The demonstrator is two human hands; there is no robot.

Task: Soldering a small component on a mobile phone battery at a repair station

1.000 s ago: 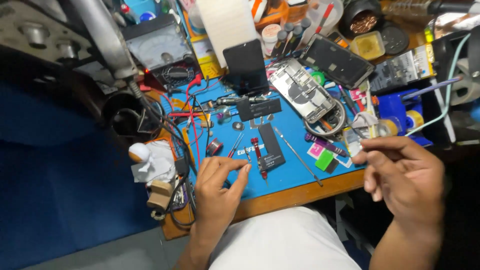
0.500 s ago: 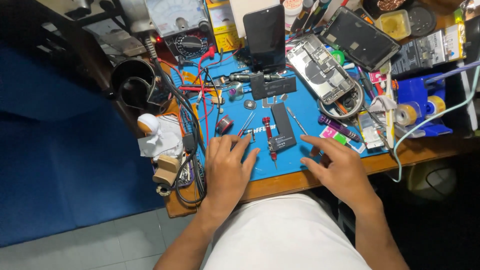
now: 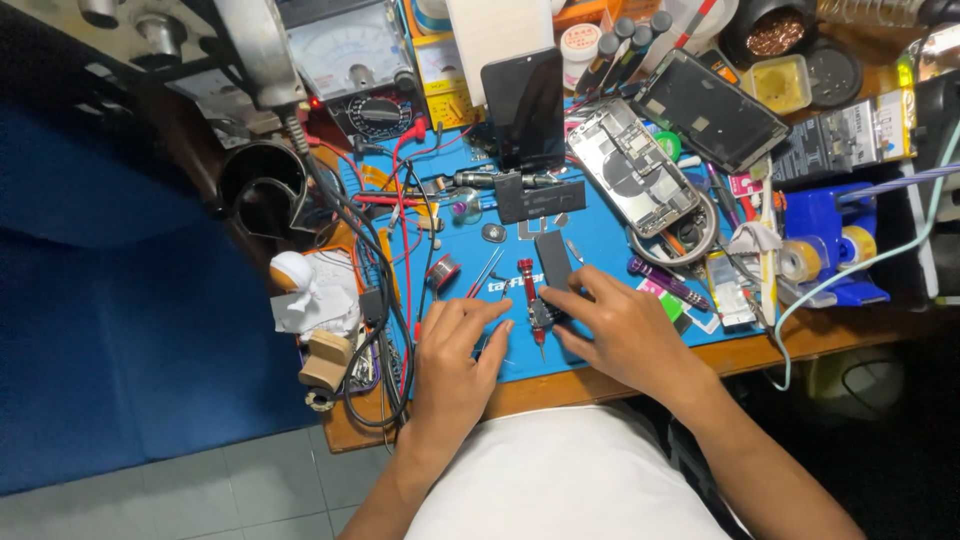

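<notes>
Both hands rest on the blue mat. The left hand lies flat and open. The right hand pinches a small dark part beside the red screwdriver. The opened phone lies far right, still in pieces. Wires crowd the left side.

Red-handled screwdriver lies lengthwise on blue mat, tip toward the person; black rectangular part flat just beside.

On the surface's mat, a screwdriver lies between both hands; a phone frame sits far right, a multimeter far left.
</notes>
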